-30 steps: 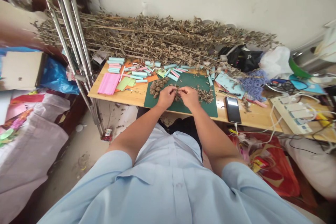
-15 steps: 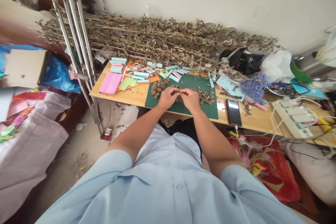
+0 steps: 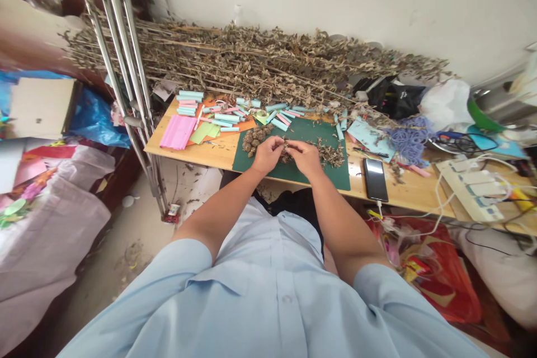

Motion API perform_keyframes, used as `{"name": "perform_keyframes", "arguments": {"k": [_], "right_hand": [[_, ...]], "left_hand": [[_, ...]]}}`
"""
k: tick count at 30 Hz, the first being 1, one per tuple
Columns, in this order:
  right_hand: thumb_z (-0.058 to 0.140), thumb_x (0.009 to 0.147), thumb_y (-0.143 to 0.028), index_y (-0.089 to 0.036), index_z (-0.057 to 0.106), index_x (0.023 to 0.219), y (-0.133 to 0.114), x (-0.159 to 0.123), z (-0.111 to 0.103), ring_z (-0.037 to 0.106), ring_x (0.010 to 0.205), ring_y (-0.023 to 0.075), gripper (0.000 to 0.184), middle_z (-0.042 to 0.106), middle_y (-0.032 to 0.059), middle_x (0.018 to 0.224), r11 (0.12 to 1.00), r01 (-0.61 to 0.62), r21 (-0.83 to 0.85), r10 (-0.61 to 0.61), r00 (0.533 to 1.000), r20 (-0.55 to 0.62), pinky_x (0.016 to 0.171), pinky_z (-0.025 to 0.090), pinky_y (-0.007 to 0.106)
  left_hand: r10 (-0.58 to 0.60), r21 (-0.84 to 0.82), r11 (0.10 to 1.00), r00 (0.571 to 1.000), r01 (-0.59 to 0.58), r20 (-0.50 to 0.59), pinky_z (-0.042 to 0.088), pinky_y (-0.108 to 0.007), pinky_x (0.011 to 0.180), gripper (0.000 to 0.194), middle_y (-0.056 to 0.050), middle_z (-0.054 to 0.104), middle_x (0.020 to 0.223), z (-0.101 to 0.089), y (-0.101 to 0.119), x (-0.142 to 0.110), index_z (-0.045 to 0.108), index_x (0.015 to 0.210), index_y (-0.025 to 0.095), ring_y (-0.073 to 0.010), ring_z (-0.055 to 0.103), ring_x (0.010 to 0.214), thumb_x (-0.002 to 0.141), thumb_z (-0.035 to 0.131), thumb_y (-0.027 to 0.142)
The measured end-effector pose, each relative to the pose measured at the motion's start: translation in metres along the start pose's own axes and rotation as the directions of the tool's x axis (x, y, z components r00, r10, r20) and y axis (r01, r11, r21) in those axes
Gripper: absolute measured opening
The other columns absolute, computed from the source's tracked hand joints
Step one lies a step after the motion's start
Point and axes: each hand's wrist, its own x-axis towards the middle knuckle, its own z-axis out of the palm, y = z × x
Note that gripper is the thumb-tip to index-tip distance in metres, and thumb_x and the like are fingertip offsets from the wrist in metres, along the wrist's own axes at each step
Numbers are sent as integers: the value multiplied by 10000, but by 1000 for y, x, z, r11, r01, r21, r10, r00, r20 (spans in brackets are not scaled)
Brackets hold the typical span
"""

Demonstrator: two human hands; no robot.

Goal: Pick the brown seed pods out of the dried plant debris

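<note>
Bare left hand point(image 3: 268, 155), bare right hand point(image 3: 306, 158): fingers curled, tips close together above dark-green flat mat point(image 3: 339, 178); whether gripping, cannot tell; brown crumbled dried leaves point(image 3: 331, 155) on mat, partly hidden by right hand

Brown clumps point(image 3: 254, 141) hem the left fingers point(image 3: 277, 142), crumbled leaves point(image 3: 331, 155) the right fingers point(image 3: 296, 145); paper rolls point(image 3: 226, 118) block behind; the green mat point(image 3: 335, 177) leaves passage near-right.

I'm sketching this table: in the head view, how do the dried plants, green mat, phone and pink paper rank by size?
1. Dried plants
2. Green mat, partly covered
3. Pink paper and phone: too close in size to rank surely.
</note>
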Motion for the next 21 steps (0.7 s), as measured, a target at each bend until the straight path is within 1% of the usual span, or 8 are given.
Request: {"name": "perform_keyframes", "arguments": {"k": [2,5,7,10,11,13,16,21], "right_hand": [[738,746,-359,-212,804,977,0,0,1,734,887,244,281,800,55,979,997,-57,51,58,998,-5,887,594,424],[756,714,-387,-205,797,907,0,0,5,724,751,230,268,790,48,846,985,-127,114,130,991,-23,777,616,408],[763,703,-397,-205,789,879,0,0,7,713,707,219,261,773,38,781,976,-151,159,158,987,-38,750,616,396],[769,700,-415,-207,784,877,4,0,10,695,675,201,274,760,30,758,958,-170,230,193,978,-77,704,604,370],[772,698,-419,-206,785,881,5,0,10,688,669,196,281,757,28,755,954,-180,242,205,975,-86,681,595,357],[777,692,-424,-202,784,884,6,0,9,679,671,190,294,748,26,740,948,-201,246,229,969,-91,641,571,330],[775,686,-444,-192,778,884,5,-2,7,673,689,189,322,732,24,716,941,-229,248,252,965,-69,634,553,316],[778,659,-471,-193,726,817,1,-3,7,650,666,183,325,698,15,680,933,-235,271,251,968,-24,662,568,344]], "left_hand": [[-16,-38,999,1000,17,7,571,-250,699,68,2,678,796,0,1,0,661,942,157,-111,645,695,890,618,154],[30,10,1000,1000,-30,-2,571,-261,748,65,-14,687,827,0,2,0,684,900,156,-126,659,758,889,620,151],[76,47,996,997,-77,10,570,-273,793,94,-34,704,897,0,2,0,712,950,157,-139,672,823,882,646,158],[127,93,987,990,-132,57,571,-275,794,212,-59,708,998,0,3,-1,725,1061,160,-148,679,853,850,711,166],[142,117,982,987,-150,69,571,-277,796,229,-62,709,1006,0,3,-1,727,1075,164,-150,678,856,845,723,166],[173,175,967,982,-185,79,568,-288,830,203,-58,719,989,0,5,-1,739,1061,176,-159,678,883,859,719,168],[199,236,948,976,-214,86,553,-307,901,156,-50,735,962,0,7,-2,757,1018,189,-169,681,938,892,676,147],[147,252,954,986,-163,82,563,-302,891,196,-55,745,983,0,7,-4,766,1019,186,-166,695,933,903,625,113]]}}
